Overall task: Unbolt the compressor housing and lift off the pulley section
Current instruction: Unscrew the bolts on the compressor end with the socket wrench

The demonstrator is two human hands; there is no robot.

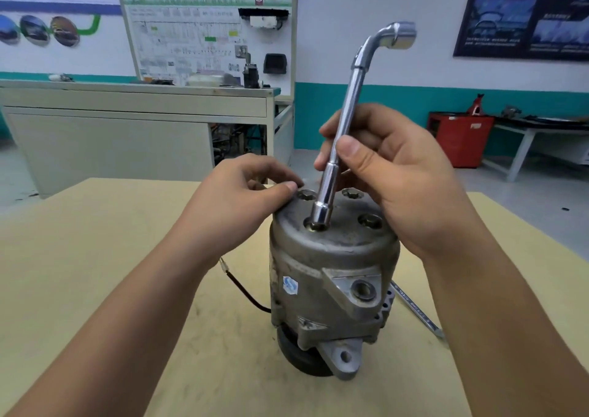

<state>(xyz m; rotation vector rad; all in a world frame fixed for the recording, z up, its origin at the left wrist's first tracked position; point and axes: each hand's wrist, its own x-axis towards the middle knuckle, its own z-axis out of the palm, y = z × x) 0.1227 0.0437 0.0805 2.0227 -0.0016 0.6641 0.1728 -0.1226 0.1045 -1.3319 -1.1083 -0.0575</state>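
— Where was the compressor (331,276) seen?

— It was stood on end on the desk (95,257), below and between the two hands, with the pulley (296,356) at the bottom, against the desk.

— How were the hands held?

— The right hand (398,174) was clamped on the shaft of a wrench (347,113), thumb in front and fingers behind. The wrench was kept nearly upright, tilted slightly right at the top, and its socket was seated in a bolt recess on the top face, just below that hand. The left hand (242,193) was laid against the top edge with its fingers curled and the thumb tip beside a bolt (307,195). Whether anything was pinched there could not be told.

— Were other bolts noted?

— Two more were seen under the right hand, still in their recesses.

— Anything else?

— A dark wire (245,289) was trailed from the compressor under the left wrist, and a thin metal tool (417,311) was partly hidden beneath the right forearm.
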